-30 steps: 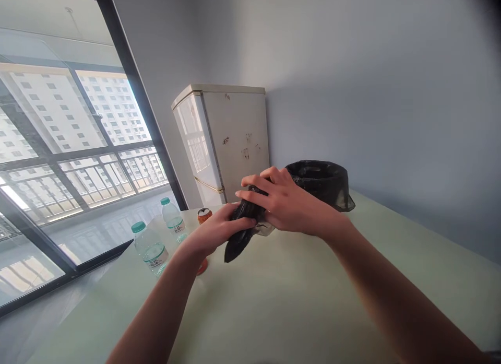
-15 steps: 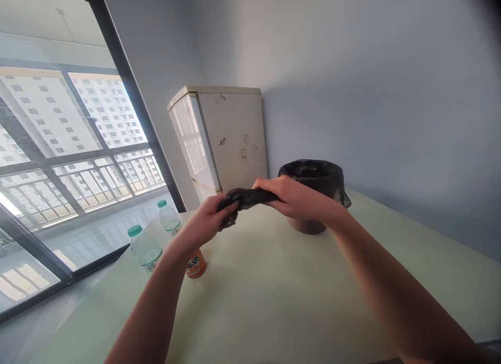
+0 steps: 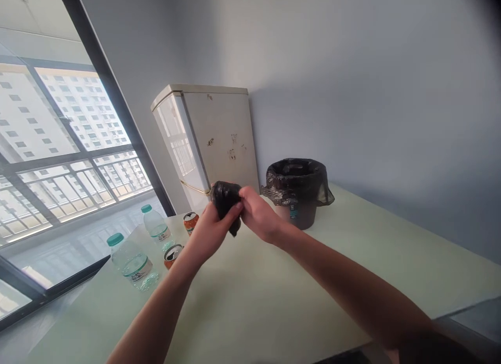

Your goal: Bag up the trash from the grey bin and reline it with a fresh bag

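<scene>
A bunched black plastic bag (image 3: 226, 198) is held up above the table, folded into a compact wad. My left hand (image 3: 213, 228) wraps round its lower left side, thumb across the front. On the right side my right hand (image 3: 256, 210) pinches the bag's edge, its fingers close to the left thumb. Behind and to the right stands a trash bin (image 3: 307, 215), lined with another black bag (image 3: 324, 184) folded over its rim.
Two clear plastic bottles with green caps, a nearer one (image 3: 131, 262) and a farther one (image 3: 156, 225), stand on the pale table (image 3: 254, 301) at left. Two orange cans (image 3: 190, 222) (image 3: 172, 254) are beside them. A white fridge (image 3: 219, 134) stands behind the table.
The bag was stretched sideways between my hands; now it is gathered into a smaller wad and my hands are close together. The view has shifted slightly right, uncovering both cans.
</scene>
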`<control>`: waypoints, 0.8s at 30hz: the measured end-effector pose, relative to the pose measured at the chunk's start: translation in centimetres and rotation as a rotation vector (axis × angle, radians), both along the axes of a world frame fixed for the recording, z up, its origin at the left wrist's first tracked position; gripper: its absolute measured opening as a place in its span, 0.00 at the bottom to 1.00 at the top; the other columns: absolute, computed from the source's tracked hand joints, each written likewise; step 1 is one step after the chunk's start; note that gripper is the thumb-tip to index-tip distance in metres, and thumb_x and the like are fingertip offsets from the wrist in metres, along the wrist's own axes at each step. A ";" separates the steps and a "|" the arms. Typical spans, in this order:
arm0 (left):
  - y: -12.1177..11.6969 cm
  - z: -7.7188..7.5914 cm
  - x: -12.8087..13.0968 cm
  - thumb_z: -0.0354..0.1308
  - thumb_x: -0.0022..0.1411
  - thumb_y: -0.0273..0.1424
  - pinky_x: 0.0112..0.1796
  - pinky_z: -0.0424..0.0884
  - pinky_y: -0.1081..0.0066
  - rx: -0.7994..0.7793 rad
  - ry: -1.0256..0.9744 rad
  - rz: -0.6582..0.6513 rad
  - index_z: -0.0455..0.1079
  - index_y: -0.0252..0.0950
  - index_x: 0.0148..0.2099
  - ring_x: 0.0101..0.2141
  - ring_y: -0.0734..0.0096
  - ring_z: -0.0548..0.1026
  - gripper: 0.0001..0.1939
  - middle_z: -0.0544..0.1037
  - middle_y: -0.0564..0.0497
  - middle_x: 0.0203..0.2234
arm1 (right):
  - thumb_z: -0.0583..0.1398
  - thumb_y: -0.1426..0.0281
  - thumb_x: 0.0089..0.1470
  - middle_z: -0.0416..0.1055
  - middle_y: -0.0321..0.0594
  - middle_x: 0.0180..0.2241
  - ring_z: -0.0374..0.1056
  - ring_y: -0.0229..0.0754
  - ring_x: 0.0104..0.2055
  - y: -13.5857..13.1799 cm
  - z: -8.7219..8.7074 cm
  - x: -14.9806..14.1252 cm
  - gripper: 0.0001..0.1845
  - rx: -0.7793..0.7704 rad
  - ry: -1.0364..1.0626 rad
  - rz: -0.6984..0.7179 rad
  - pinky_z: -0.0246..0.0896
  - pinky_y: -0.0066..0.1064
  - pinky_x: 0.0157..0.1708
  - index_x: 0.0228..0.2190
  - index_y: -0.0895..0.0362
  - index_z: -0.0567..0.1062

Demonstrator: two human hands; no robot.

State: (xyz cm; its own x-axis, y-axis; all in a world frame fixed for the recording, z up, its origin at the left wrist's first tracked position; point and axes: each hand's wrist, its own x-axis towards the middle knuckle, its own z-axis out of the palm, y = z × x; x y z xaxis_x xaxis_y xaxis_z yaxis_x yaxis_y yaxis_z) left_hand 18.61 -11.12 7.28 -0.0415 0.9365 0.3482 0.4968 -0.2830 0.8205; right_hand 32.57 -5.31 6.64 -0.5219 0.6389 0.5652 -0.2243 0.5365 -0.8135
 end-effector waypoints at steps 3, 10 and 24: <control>0.3 0.7 -0.7 0.63 0.64 0.39 0.27 0.66 0.70 0.024 0.101 0.073 0.73 0.37 0.44 0.27 0.67 0.73 0.12 0.78 0.50 0.28 | 0.50 0.61 0.68 0.69 0.46 0.58 0.68 0.49 0.55 -0.7 1.4 1.4 0.25 -0.061 0.061 0.069 0.69 0.42 0.49 0.62 0.50 0.66; 0.1 0.9 -0.5 0.58 0.57 0.27 0.25 0.60 0.72 0.170 0.346 0.105 0.69 0.40 0.36 0.25 0.69 0.66 0.04 0.72 0.55 0.24 | 0.61 0.55 0.65 0.69 0.42 0.49 0.69 0.44 0.46 -2.1 1.6 1.6 0.18 0.307 -0.164 -0.297 0.66 0.39 0.49 0.52 0.48 0.73; -1.3 1.5 -0.7 0.55 0.72 0.45 0.27 0.57 0.70 0.109 0.460 0.019 0.65 0.43 0.45 0.27 0.66 0.68 0.11 0.72 0.54 0.27 | 0.50 0.58 0.72 0.69 0.34 0.30 0.65 0.40 0.32 -0.1 1.8 2.1 0.16 0.311 -0.201 -0.401 0.60 0.33 0.35 0.37 0.53 0.69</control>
State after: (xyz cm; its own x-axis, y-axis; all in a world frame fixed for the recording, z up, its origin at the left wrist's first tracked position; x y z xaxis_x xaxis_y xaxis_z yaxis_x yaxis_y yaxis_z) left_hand 17.90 -12.44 8.73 0.1235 0.8939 0.4308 0.8076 -0.3429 0.4798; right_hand 34.70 -5.43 8.47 -0.3895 0.6283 0.6735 0.1911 0.7705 -0.6082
